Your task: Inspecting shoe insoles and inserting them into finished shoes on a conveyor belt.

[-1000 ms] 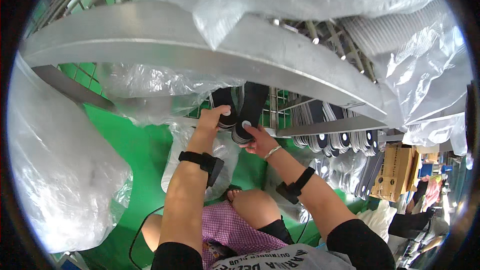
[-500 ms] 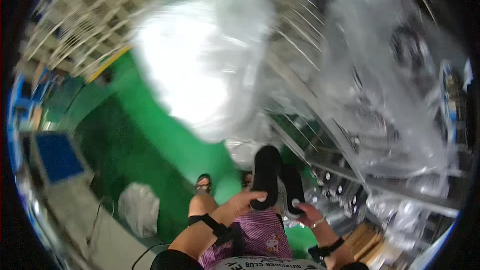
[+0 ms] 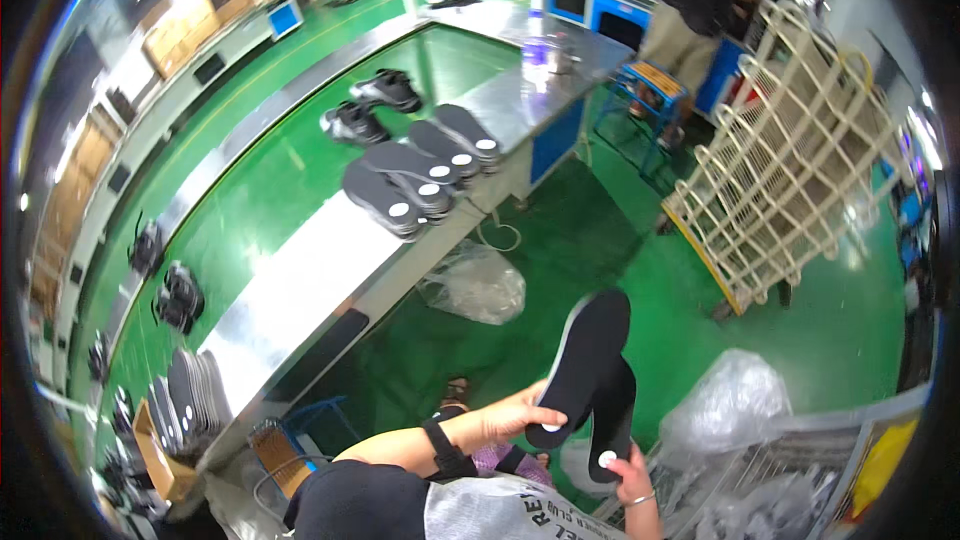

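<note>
My left hand (image 3: 518, 414) pinches the heel end of a black insole (image 3: 588, 355) with a round white sticker. A second black insole (image 3: 614, 418) crosses partly behind it. My right hand (image 3: 634, 478) grips that one at its heel, with the thumb beside its white sticker. Both insoles point up and away from my body. Left of them, on the metal edge of the workbench (image 3: 290, 270), several stacks of dark insoles (image 3: 385, 195) lie side by side with their white stickers showing.
Shoes (image 3: 385, 90) sit along the bench's green conveyor belt (image 3: 290, 175). More insoles (image 3: 195, 390) stand by a cardboard box (image 3: 165, 455). Plastic bags (image 3: 725, 405) lie to the right and under the bench. A wire cage (image 3: 790, 170) and a blue stool (image 3: 645, 90) stand beyond, near another person (image 3: 690, 0).
My body has turned left from the bagged racks toward the workbench, which now fills the left side. Both hands still hold the insoles.
</note>
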A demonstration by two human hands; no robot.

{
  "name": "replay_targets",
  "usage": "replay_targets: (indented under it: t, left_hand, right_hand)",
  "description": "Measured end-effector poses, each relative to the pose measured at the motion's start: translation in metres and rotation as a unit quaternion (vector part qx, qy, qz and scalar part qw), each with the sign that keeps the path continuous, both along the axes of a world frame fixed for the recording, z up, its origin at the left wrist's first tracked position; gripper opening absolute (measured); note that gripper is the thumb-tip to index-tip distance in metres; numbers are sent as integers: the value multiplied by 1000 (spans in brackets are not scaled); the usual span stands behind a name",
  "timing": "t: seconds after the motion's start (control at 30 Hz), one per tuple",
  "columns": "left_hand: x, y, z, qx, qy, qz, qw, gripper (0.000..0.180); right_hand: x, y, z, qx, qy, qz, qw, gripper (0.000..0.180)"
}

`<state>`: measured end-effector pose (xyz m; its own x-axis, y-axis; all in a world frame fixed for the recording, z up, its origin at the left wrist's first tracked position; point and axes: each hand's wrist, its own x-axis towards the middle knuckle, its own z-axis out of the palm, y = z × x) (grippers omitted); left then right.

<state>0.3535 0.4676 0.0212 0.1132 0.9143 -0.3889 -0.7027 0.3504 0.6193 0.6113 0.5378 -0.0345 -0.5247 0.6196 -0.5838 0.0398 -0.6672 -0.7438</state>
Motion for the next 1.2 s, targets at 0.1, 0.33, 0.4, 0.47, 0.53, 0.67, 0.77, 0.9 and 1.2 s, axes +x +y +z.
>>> replay_targets:
  t: [0.1,0.33,0.4,0.47,0.53,0.67,0.77,0.9,1.2]
  left_hand:
    - [-71,-39,30,41,82,151,984,66]
    - [-252,-153,60,32,128,453,882,53]
    - [-286,-175,52,13,146,531,835,48]
    - [-311,-187,22,-13,122,553,824,46]
    - [-325,-190,-17,-53,89,556,825,42]
    - [-327,-186,-64,-146,-5,406,902,40]
    - [-330,-178,-56,-173,10,316,933,44]
    - [-370,-195,-38,-313,119,77,939,69]
    - [-411,-164,-35,-318,187,403,838,65]
  right_hand:
    - [-85,16,52,35,92,63,993,68]
    - [-344,-5,108,61,158,273,947,81]
    - [-419,-19,101,-2,153,335,930,77]
    - [-481,-23,64,-17,120,366,923,74]
    - [-527,-30,39,-13,55,373,926,62]
    - [-564,-32,37,214,-199,567,771,47]
    - [-571,-14,67,490,-249,610,570,51]
    - [-602,43,102,672,-200,388,598,41]
    - [-630,111,61,691,-320,423,491,60]
